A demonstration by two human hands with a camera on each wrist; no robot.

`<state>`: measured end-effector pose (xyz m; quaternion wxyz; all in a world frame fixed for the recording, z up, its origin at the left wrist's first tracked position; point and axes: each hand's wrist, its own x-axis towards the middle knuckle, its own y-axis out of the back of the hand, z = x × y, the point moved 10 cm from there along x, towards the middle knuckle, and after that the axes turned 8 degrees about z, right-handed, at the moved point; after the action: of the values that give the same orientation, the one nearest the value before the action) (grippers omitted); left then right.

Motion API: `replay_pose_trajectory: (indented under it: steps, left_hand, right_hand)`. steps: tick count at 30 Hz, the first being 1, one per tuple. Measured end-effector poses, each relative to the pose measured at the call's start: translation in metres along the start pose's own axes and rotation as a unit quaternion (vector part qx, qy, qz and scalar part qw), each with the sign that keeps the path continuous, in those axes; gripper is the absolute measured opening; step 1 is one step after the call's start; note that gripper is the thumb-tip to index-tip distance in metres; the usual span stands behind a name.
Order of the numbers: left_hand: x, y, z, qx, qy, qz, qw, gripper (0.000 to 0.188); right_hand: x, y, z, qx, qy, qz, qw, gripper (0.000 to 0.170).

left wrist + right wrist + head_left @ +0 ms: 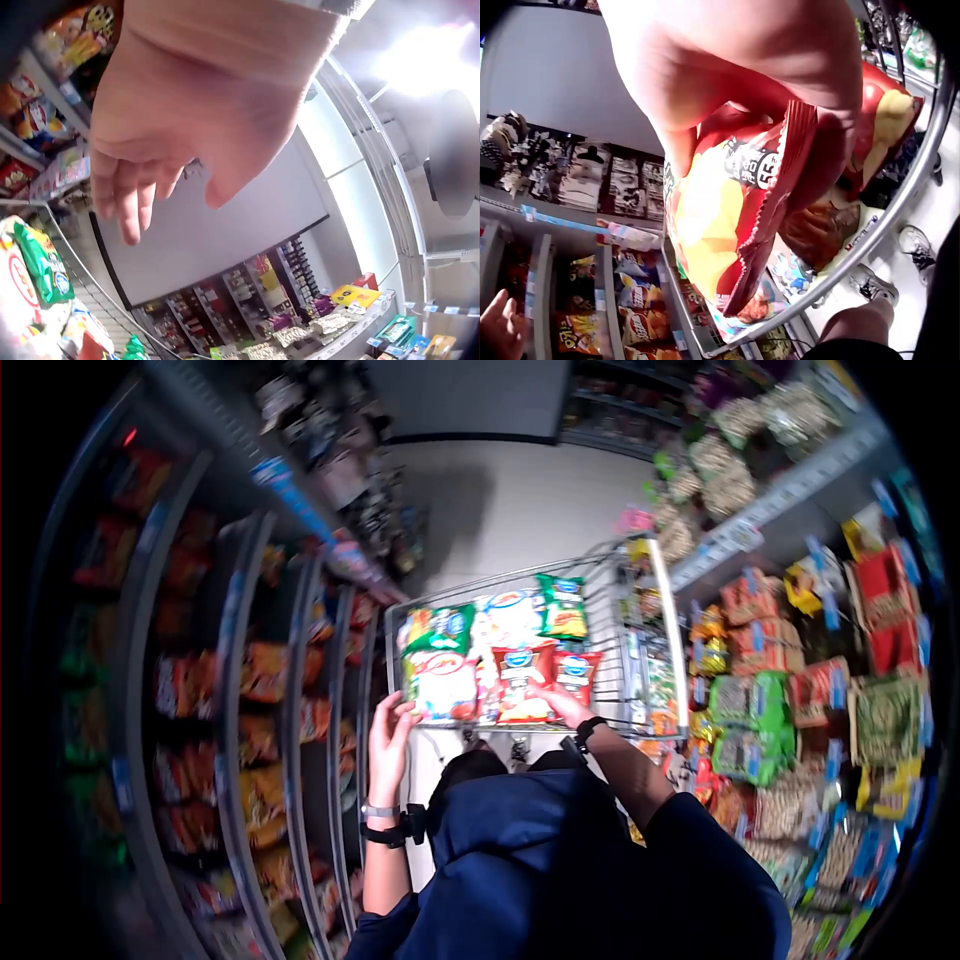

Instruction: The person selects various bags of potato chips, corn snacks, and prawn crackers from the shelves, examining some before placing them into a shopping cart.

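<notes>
My right hand (pixel 562 705) grips a red chip bag (pixel 520 678) over the wire cart; in the right wrist view the hand (pixel 757 82) has its thumb and fingers round the red bag (pixel 731 202). A second red bag (pixel 577 674) lies just to the right. Green bags (pixel 440 628) (pixel 563 607) and pale bags (pixel 512 616) (pixel 446 685) fill the cart's left part. My left hand (pixel 388 745) hangs by the cart's near left corner, holding nothing; the left wrist view shows that hand (pixel 187 112) with fingers loosely bent.
Shelves of snack bags (pixel 262 670) line the left side. On the right are racks of packaged goods (pixel 750 700), close to the cart's handle bar (pixel 668 635). Pale floor (pixel 540 500) lies beyond the cart. Shoes (pixel 873 285) show below the cart in the right wrist view.
</notes>
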<state>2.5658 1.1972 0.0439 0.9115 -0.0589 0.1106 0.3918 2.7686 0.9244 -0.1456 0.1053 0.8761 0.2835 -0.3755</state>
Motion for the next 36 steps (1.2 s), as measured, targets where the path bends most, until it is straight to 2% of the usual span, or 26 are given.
replay_pose_trajectory:
  steps: [2, 4, 6, 8, 9, 10, 12, 14, 16, 17, 18, 20, 22, 24, 26, 28, 30, 31, 32, 33, 34, 35, 36]
  left_hand:
    - [-0.032, 0.022, 0.012, 0.129, -0.017, 0.043, 0.990, 0.045]
    - [-0.061, 0.050, 0.015, 0.196, -0.038, 0.094, 0.975, 0.045]
    - [-0.090, 0.076, 0.008, 0.187, -0.006, 0.141, 0.972, 0.044]
    - [-0.114, 0.097, 0.004, 0.178, 0.007, 0.177, 0.968, 0.040]
    - [-0.124, 0.108, -0.002, 0.147, 0.026, 0.189, 0.970, 0.038]
    - [-0.131, 0.116, -0.008, 0.115, 0.044, 0.197, 0.973, 0.036]
    - [-0.137, 0.131, -0.011, 0.119, 0.041, 0.208, 0.970, 0.032]
    - [-0.136, 0.140, -0.009, 0.107, 0.029, 0.216, 0.970, 0.030]
    - [-0.131, 0.148, -0.001, 0.096, 0.009, 0.226, 0.969, 0.030]
    - [-0.128, 0.154, 0.005, 0.089, -0.007, 0.234, 0.968, 0.029]
    - [-0.124, 0.159, 0.014, 0.075, -0.020, 0.245, 0.966, 0.029]
    - [-0.112, 0.173, 0.040, 0.096, -0.063, 0.270, 0.956, 0.029]
    - [-0.093, 0.203, 0.062, 0.102, -0.132, 0.307, 0.937, 0.033]
    - [-0.073, 0.238, 0.095, 0.101, -0.211, 0.357, 0.904, 0.039]
    - [-0.052, 0.266, 0.135, 0.102, -0.237, 0.403, 0.878, 0.057]
    - [-0.012, 0.323, 0.138, 0.062, -0.251, 0.441, 0.860, 0.071]
    - [0.006, 0.346, 0.171, 0.227, -0.207, 0.480, 0.821, 0.081]
    - [0.031, 0.366, 0.154, 0.194, -0.071, 0.440, 0.874, 0.083]
    - [0.050, 0.378, 0.133, 0.159, 0.066, 0.386, 0.906, 0.085]
    - [0.056, 0.399, 0.159, 0.242, -0.218, 0.517, 0.792, 0.085]
    - [0.060, 0.392, 0.174, 0.239, -0.214, 0.521, 0.791, 0.079]
    - [0.069, 0.393, 0.172, 0.220, -0.199, 0.507, 0.809, 0.077]
    - [0.080, 0.397, 0.168, 0.201, -0.184, 0.492, 0.827, 0.074]
  right_hand:
    - [0.052, -0.002, 0.044, 0.026, 0.021, -0.036, 0.999, 0.055]
    - [0.060, -0.001, 0.044, 0.002, 0.078, 0.005, 0.997, 0.060]
    - [0.135, 0.051, 0.139, -0.134, 0.028, 0.145, 0.980, 0.064]
    - [0.067, 0.025, 0.075, -0.100, -0.012, 0.107, 0.989, 0.058]
    - [0.071, 0.021, 0.078, -0.074, -0.032, 0.056, 0.995, 0.053]
    - [0.092, 0.028, 0.090, -0.075, 0.013, 0.062, 0.995, 0.047]
    - [0.101, 0.043, 0.092, -0.181, 0.011, 0.084, 0.980, 0.047]
    - [0.079, 0.045, 0.053, -0.322, 0.074, 0.106, 0.938, 0.054]
    - [0.095, 0.057, 0.061, -0.358, 0.059, 0.098, 0.927, 0.053]
    - [0.087, 0.064, 0.070, -0.297, -0.029, 0.064, 0.952, 0.054]
    - [0.081, 0.067, 0.071, -0.265, -0.055, 0.046, 0.962, 0.051]
    - [0.063, 0.074, 0.057, -0.194, -0.061, 0.092, 0.975, 0.042]
    - [0.064, 0.077, 0.047, -0.137, 0.002, 0.050, 0.989, 0.032]
    - [0.049, 0.084, 0.031, -0.080, 0.031, 0.056, 0.995, 0.023]
    - [0.031, 0.097, 0.025, -0.043, 0.031, 0.091, 0.994, 0.020]
    - [0.019, 0.101, 0.023, -0.019, 0.061, 0.095, 0.993, 0.019]
    - [0.002, 0.100, 0.025, 0.022, 0.072, 0.088, 0.993, 0.019]
    - [-0.007, 0.093, 0.025, 0.050, 0.066, 0.085, 0.993, 0.017]
    - [-0.018, 0.093, 0.028, 0.044, 0.058, 0.121, 0.990, 0.014]
    - [-0.030, 0.087, 0.027, 0.048, 0.060, 0.127, 0.989, 0.014]
    - [-0.035, 0.088, 0.036, 0.052, 0.060, 0.135, 0.988, 0.013]
    - [-0.033, 0.081, 0.042, 0.079, 0.066, 0.094, 0.990, 0.014]
    - [-0.044, 0.077, 0.041, 0.067, 0.072, 0.107, 0.989, 0.018]
